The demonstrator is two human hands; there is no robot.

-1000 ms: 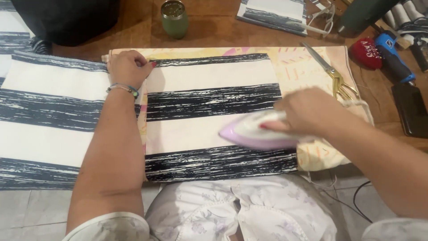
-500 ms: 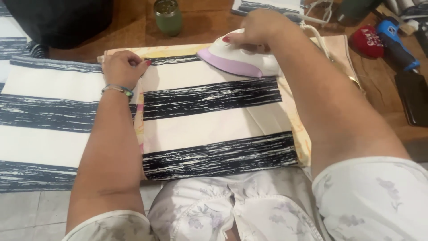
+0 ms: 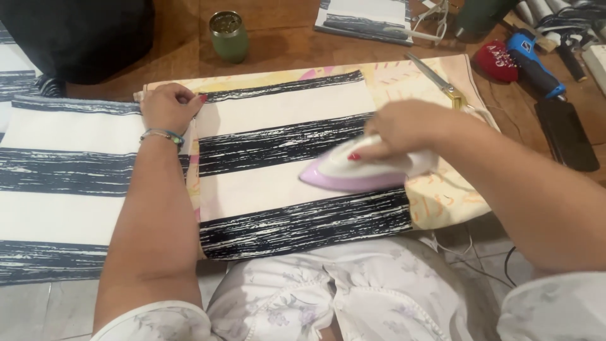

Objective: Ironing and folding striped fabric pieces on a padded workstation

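Brown wooden tabletop [image 3: 297, 47] fills the upper part of the view, with pale floor tiles showing below its near edge. Spread over it is a pastel yellow and pink padded mat [image 3: 442, 202], and on that lies a white fabric with rough black stripes [image 3: 284, 183], which runs off to the left across the table. The left hand [image 3: 167, 107] is clenched on the fabric's upper left part, pinching and pressing it down; a thin beaded bracelet circles that wrist. The right hand [image 3: 404, 129] grasps the handle of a white and lilac iron [image 3: 360, 172], whose soleplate sits flat on the fabric at its right side, across a white band between two black stripes. Beyond the mat, a green metal tumbler [image 3: 228, 36] stands upright near a large black bag [image 3: 76, 38] at the top left. Scissors with yellow handles [image 3: 435, 79] lie on the mat's upper right corner. Further right rest a red rounded cushion [image 3: 495, 61], a blue glue gun [image 3: 533, 66] and a flat black rectangular device [image 3: 565, 132]. A folded piece of the same striped cloth [image 3: 363, 17] lies at the top centre. White floral clothing covers the person's lap.
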